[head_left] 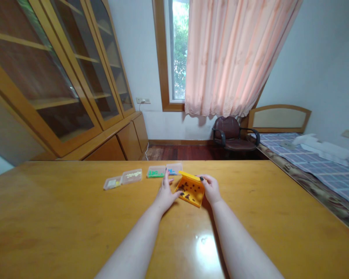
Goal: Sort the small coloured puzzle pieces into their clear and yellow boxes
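A small yellow plastic box (195, 200) with its lid raised sits tilted toward me above the middle of the table, several small dark pieces scattered inside it. My right hand (213, 189) grips the box at its right side, near the lid. At the left side, my left hand (164, 194) has its fingers spread, the thumb reaching over the box's rim and the index finger stretched away from it. Just beyond my left hand lies a clear case with green pieces (156, 172) in one half and blue pieces (173, 170) in the other.
Farther left on the wooden table (75, 217) is another opened clear case (132, 176) with pale pieces. A glass-door cabinet (84, 77) stands at the left. Past the far table edge are an office chair (231, 131) and, to the right, a bed (317, 162).
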